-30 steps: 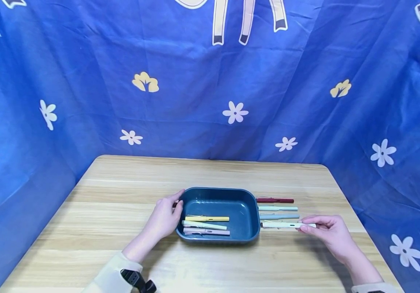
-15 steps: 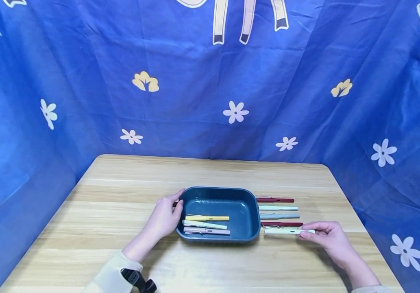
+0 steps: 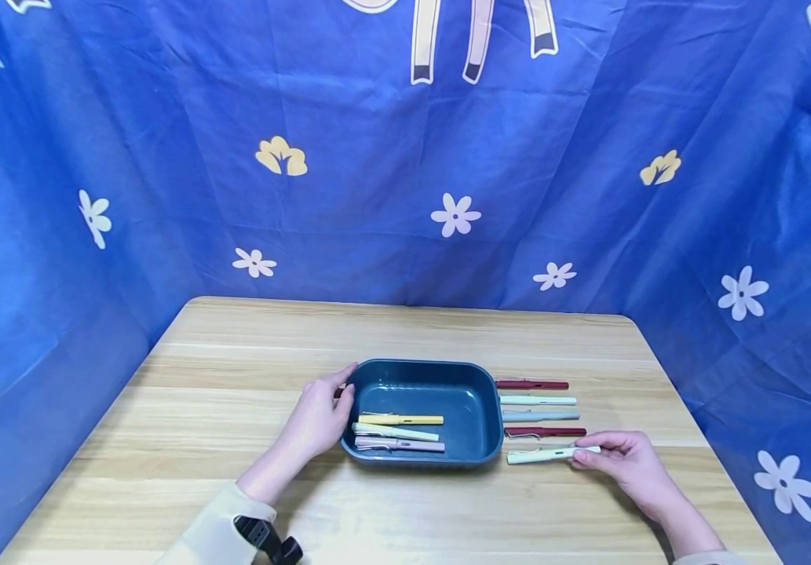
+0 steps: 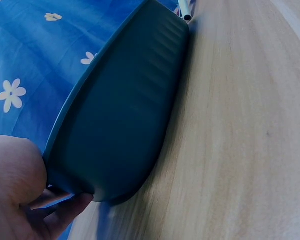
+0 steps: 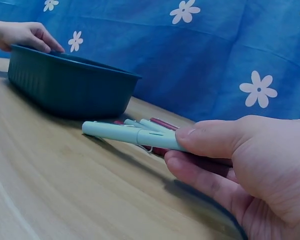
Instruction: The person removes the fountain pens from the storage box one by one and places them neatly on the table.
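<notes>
My left hand [image 3: 316, 416] grips the left end of a dark teal plastic box [image 3: 419, 464], thumb and fingers at its rim. Inside lie a yellow pen [image 3: 405, 421], a pale green pen [image 3: 396, 432] and a lilac pen [image 3: 400, 446]. To the box's right, my right hand [image 3: 627, 467] pinches a mint pen [image 5: 115, 132] by one end between thumb and fingers. This pen is held close over the table, slightly tilted, its other end toward the box. Behind it lies a dark red pen [image 3: 546, 432] with a metal clip.
Farther back in the same row, along the box's right side, lie a grey-blue pen [image 3: 541, 416], another mint pen [image 3: 539, 400] and another dark red pen [image 3: 534, 384]. The wooden table [image 3: 292, 329] ends at a blue patterned curtain [image 3: 377, 259].
My right hand has drawn the mint pen toward the table's front, off the row, uncovering the nearer dark red pen, and its box-side end now tips frontward. The left hand and box stay put.
</notes>
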`<action>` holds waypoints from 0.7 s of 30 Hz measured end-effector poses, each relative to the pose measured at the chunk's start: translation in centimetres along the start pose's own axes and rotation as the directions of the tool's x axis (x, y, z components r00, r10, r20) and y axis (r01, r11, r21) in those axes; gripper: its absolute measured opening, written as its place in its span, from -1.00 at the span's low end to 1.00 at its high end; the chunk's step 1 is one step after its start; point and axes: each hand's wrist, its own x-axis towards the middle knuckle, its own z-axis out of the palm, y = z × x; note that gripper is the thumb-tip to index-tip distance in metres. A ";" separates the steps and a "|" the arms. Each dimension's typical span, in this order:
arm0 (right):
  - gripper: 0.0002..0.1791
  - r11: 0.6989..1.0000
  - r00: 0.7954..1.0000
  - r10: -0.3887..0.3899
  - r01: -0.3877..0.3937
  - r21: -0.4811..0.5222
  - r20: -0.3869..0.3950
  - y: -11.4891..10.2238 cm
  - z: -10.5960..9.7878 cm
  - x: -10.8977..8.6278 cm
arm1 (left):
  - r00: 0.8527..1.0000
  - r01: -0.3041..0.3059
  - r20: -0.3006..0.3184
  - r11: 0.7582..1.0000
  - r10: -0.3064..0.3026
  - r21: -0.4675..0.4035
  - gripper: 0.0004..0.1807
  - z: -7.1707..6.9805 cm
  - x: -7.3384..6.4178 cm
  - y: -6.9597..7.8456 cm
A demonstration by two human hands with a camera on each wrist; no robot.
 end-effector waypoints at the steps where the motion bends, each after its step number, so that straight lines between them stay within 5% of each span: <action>1: -0.77 1.000 1.000 0.006 -0.006 -0.018 -0.008 0.0 0.0 0.0 | 1.000 -0.001 0.000 1.000 0.001 -0.001 -0.49 0.0 0.0 0.0; 9: -0.69 0.968 0.997 0.032 -0.049 -0.247 -0.074 -0.4 0.1 0.1 | 1.000 -0.004 0.007 1.000 0.005 -0.012 -0.49 0.0 0.0 0.0; 21: -0.73 0.910 0.991 -0.132 0.115 -0.399 -0.015 -0.2 0.1 0.4 | 1.000 -0.007 0.002 1.000 0.007 0.013 -0.49 0.1 0.0 -0.1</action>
